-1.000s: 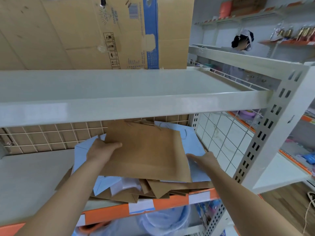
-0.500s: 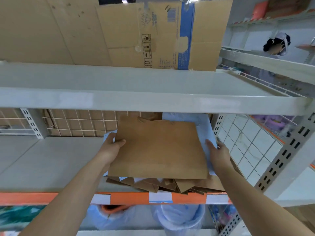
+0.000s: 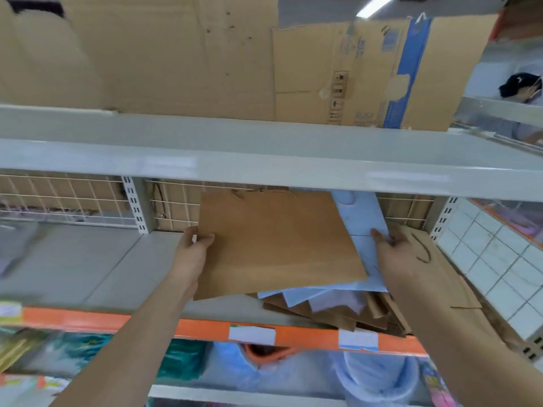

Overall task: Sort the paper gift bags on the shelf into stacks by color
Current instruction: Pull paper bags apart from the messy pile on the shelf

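A flat brown paper gift bag (image 3: 276, 242) lies tilted on top of a mixed pile on the grey shelf (image 3: 97, 265). My left hand (image 3: 194, 248) grips its left edge, thumb on top. A light blue bag (image 3: 364, 221) sticks out from under its right side, and my right hand (image 3: 393, 251) rests on that blue bag's right edge with the fingers fairly straight. More brown and blue bags (image 3: 332, 309) fan out beneath at the shelf's front. Another brown bag (image 3: 435, 259) with a cord handle lies under my right forearm.
The upper shelf board (image 3: 264, 160) hangs low over the pile, carrying flattened cardboard boxes (image 3: 367, 71). A wire grid backs the shelf and a white upright post (image 3: 138, 207) stands at the left. The orange shelf lip (image 3: 205, 330) runs along the front. A person stands at the far right.
The brown bag has slid left off the pile, uncovering more of the blue bag and the brown bag on the right. My view has shifted left.
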The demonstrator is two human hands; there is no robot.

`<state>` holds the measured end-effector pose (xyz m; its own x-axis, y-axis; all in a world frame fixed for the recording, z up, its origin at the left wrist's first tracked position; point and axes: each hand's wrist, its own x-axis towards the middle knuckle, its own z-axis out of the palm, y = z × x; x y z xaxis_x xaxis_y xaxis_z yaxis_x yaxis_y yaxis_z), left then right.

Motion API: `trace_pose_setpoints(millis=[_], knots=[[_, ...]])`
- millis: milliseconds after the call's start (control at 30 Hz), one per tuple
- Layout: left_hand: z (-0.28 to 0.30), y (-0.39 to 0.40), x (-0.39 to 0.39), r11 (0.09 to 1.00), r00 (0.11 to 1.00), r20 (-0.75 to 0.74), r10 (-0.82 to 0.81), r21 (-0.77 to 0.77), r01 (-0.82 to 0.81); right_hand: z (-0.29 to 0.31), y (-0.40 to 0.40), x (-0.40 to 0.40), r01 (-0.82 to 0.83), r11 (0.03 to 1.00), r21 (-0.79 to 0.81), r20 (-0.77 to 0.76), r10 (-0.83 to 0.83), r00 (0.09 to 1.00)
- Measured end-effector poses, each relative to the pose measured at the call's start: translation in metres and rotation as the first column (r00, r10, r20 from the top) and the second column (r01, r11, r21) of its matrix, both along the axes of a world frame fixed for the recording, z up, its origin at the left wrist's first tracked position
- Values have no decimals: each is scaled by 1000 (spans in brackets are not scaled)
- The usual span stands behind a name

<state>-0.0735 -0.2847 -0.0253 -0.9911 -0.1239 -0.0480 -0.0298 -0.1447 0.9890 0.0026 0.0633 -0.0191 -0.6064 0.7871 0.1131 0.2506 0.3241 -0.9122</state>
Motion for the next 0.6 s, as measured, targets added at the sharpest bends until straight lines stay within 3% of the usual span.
trace_pose_setpoints(millis=[367, 600], knots=[[-9, -241, -17, 984, 992, -4, 126, -129, -126, -49, -195, -31, 40, 997, -65, 3, -40, 999], [-17, -377, -9, 958, 957, 56, 284, -57, -281, -72, -288, -54, -5, 988, -152, 96, 19, 995]])
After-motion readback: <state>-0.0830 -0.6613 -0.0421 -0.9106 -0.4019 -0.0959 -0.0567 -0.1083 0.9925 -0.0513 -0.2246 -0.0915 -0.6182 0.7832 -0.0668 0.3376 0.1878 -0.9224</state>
